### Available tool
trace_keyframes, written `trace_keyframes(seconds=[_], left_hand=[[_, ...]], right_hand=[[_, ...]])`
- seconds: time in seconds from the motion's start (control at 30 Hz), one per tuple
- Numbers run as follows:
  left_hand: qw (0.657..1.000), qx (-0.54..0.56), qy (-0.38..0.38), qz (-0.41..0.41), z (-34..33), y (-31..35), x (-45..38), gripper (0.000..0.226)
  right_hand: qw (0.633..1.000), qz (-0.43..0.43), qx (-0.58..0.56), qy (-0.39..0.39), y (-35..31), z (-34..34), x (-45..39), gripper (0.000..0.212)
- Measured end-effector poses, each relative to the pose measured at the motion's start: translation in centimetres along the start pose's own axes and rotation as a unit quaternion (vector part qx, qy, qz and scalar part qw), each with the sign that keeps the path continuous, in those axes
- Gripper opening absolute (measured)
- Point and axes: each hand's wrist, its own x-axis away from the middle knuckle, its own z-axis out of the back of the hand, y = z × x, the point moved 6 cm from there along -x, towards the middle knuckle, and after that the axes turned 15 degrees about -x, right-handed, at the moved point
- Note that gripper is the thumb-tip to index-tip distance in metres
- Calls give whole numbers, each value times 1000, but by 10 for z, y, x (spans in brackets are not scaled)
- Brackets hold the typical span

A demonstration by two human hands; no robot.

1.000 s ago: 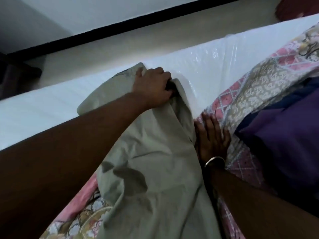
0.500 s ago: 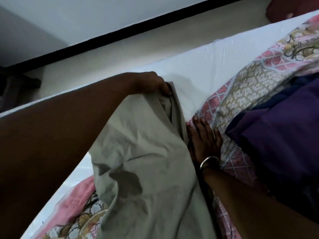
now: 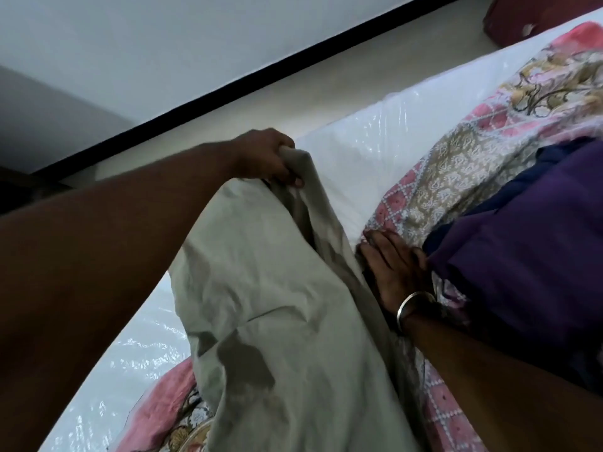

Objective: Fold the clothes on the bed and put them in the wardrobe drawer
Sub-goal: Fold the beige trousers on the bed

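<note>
The bed (image 3: 375, 138), its mattress under clear plastic, carries everything here. A patterned pink bedspread (image 3: 463, 164) covers it on the side nearer the person. On that bedspread lies a pale grey-green garment (image 3: 277, 321), running from the person up toward the bed's far edge. Beside it, also on the bedspread, sits a purple cloth (image 3: 528, 256). The left hand (image 3: 267, 158) grips the garment's far end, fingers curled into the fabric. The right hand (image 3: 396, 265), a metal bangle (image 3: 411, 305) at its wrist, lies flat with straight fingers on the bedspread, between garment and purple cloth.
</note>
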Motion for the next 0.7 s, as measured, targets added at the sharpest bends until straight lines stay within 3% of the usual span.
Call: trace_keyframes(seconds=[0.1, 0.23, 0.4, 0.53, 0.63, 0.7], left_hand=[[980, -143, 136, 36, 13, 0, -20, 37], [951, -193, 231, 77, 0, 13, -34, 50], [912, -213, 351, 15, -27, 28, -23, 39], [917, -137, 366, 76, -33, -6, -9, 44], [934, -82, 302, 175, -34, -56, -2, 47], [947, -38, 249, 199, -39, -80, 4, 49]], right_hand=[[1000, 1, 7, 6, 5, -4, 0, 36], [1000, -1, 11, 14, 7, -8, 4, 41], [999, 13, -1, 37, 7, -7, 4, 42], [999, 23, 15, 46, 12, -10, 4, 43], [999, 14, 4, 37, 13, -12, 5, 42], [1000, 4, -5, 31, 13, -13, 5, 43]])
